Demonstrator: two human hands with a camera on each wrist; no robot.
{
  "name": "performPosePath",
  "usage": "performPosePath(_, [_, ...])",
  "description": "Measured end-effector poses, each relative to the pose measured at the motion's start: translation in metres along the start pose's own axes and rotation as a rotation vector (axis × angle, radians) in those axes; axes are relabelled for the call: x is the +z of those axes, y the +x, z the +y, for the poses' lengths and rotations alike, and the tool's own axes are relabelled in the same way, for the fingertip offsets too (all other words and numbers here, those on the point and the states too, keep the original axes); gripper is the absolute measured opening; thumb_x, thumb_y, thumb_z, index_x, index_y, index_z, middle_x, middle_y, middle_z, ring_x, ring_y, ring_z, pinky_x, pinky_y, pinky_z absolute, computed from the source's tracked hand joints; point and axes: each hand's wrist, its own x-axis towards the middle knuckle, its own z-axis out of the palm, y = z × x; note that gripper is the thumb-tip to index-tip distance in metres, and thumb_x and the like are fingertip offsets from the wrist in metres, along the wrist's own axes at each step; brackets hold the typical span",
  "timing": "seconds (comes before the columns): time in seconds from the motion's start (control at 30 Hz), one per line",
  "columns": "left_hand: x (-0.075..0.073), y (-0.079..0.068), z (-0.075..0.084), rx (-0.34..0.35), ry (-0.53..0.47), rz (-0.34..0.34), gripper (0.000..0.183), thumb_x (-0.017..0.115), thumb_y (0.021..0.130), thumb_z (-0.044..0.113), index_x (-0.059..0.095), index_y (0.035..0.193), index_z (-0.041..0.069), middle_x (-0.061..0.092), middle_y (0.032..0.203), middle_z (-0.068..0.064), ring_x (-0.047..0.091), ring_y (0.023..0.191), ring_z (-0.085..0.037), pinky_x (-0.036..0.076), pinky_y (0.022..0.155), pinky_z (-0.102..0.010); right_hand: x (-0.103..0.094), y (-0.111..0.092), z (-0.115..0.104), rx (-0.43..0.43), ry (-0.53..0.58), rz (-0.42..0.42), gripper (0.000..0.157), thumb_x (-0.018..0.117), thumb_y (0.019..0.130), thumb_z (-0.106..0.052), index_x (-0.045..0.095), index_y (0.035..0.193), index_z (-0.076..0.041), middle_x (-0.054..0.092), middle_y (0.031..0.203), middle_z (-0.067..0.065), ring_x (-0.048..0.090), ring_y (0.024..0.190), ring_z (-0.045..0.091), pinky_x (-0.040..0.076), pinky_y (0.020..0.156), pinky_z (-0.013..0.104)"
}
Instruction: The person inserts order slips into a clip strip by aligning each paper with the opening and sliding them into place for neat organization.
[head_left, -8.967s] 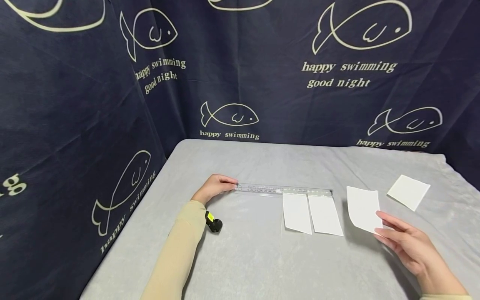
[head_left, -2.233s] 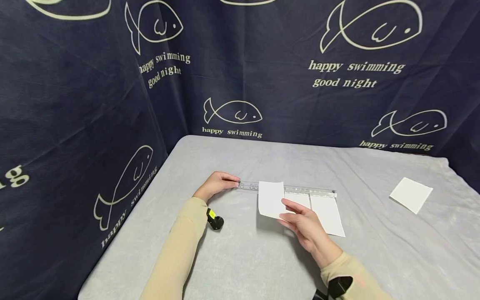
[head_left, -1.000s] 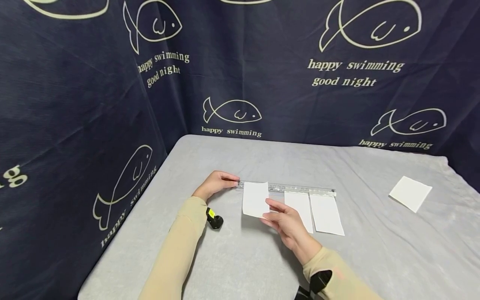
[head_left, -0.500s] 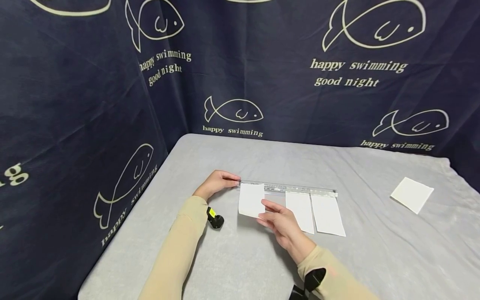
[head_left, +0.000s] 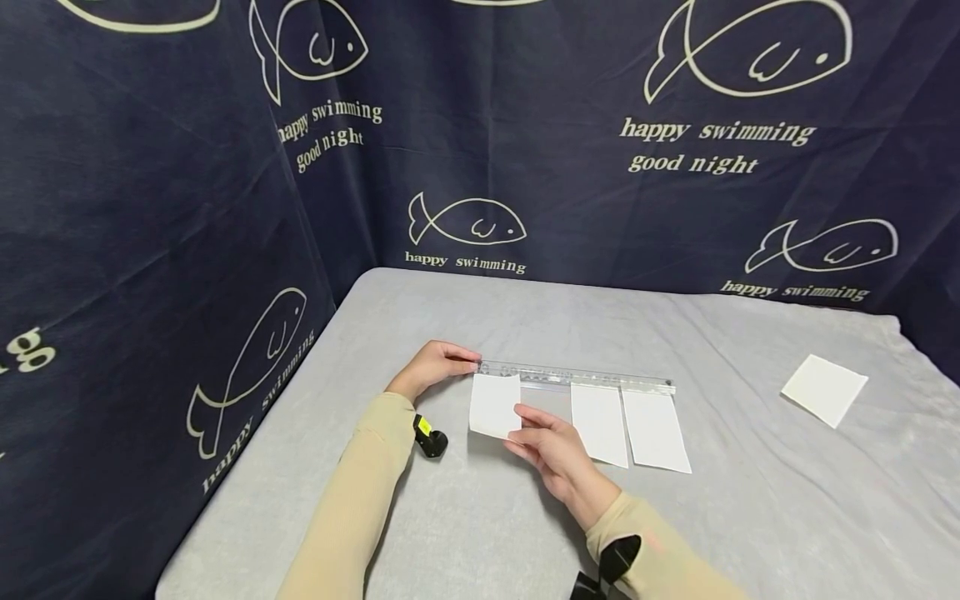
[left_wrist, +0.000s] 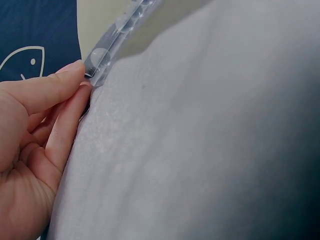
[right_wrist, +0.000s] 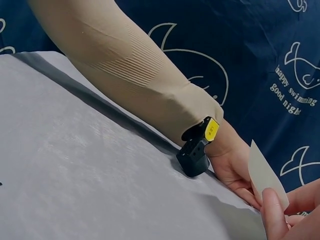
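My left hand (head_left: 431,369) pinches the left end of a long clear plastic strip (head_left: 555,376) lying across the table; the left wrist view shows thumb and fingertips on the strip's end (left_wrist: 97,62). Between thumb and fingers, my right hand (head_left: 558,458) holds a white paper card (head_left: 493,405) by its right edge. This card is raised over the cloth, its top edge close to the strip's left part. Two more white cards, one (head_left: 597,423) left of the other (head_left: 657,430), lie with their top edges at the strip's right half. Whether they are fixed to it, I cannot tell.
Another white card (head_left: 825,390) lies apart at the right of the grey cloth-covered table (head_left: 720,517). Dark blue fish-print curtains (head_left: 570,192) stand behind and at the left. A black wrist camera (head_left: 431,437) sits on my left forearm.
Over the nine seconds my right hand has carried its card leftward from beyond the strip's right end to its left part. Lately it drifts slightly left and nearer me. The left hand stays.
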Motion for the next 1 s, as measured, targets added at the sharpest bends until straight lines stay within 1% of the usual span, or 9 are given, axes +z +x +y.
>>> performPosePath(0.2, [0.0, 0.001, -0.001, -0.009, -0.009, -0.006, 0.024, 0.076, 0.078, 0.013, 0.074, 0.101, 0.008, 0.069, 0.103, -0.003, 0.058, 0.105, -0.015, 0.045, 0.089, -0.03, 0.001, 0.004, 0.003, 0.02, 0.014, 0.005, 0.05, 0.051, 0.078, 0.022, 0.044, 0.127, 0.016, 0.048, 0.119, 0.023, 0.061, 0.08, 0.016, 0.053, 0.074, 0.027])
performPosePath(0.4, [0.0, 0.002, -0.001, -0.011, 0.001, 0.0, 0.024, 0.076, 0.078, 0.013, 0.074, 0.101, 0.008, 0.069, 0.103, -0.002, 0.058, 0.106, -0.016, 0.043, 0.091, -0.031, 0.002, 0.009, 0.004, 0.057, 0.041, 0.014, 0.05, 0.05, 0.079, 0.022, 0.044, 0.128, 0.016, 0.049, 0.119, 0.022, 0.062, 0.082, 0.017, 0.052, 0.076, 0.028])
performPosePath(0.57, [0.001, 0.003, -0.002, -0.008, 0.008, 0.001, 0.024, 0.076, 0.078, 0.013, 0.074, 0.101, 0.009, 0.069, 0.102, -0.002, 0.057, 0.106, -0.016, 0.042, 0.093, -0.032, 0.001, 0.013, 0.004, 0.084, 0.061, 0.013, 0.05, 0.05, 0.081, 0.021, 0.042, 0.129, 0.015, 0.047, 0.119, 0.02, 0.062, 0.081, 0.016, 0.052, 0.077, 0.028])
performPosePath(0.83, [0.0, 0.003, -0.003, -0.011, 0.008, 0.006, 0.024, 0.077, 0.077, 0.015, 0.074, 0.1, 0.01, 0.069, 0.102, -0.001, 0.058, 0.105, -0.015, 0.043, 0.093, -0.032, 0.0, 0.02, 0.003, 0.056, 0.052, 0.022, 0.049, 0.048, 0.081, 0.021, 0.042, 0.129, 0.015, 0.046, 0.123, 0.023, 0.062, 0.078, 0.014, 0.052, 0.076, 0.027])
performPosePath(1.0, [0.0, 0.003, -0.001, -0.019, 0.014, 0.003, 0.024, 0.077, 0.077, 0.016, 0.074, 0.1, 0.011, 0.069, 0.103, -0.001, 0.058, 0.106, -0.015, 0.043, 0.092, -0.031, 0.0, 0.024, 0.003, 0.041, 0.039, 0.025, 0.051, 0.048, 0.08, 0.022, 0.042, 0.13, 0.015, 0.045, 0.126, 0.024, 0.062, 0.08, 0.015, 0.052, 0.075, 0.027])
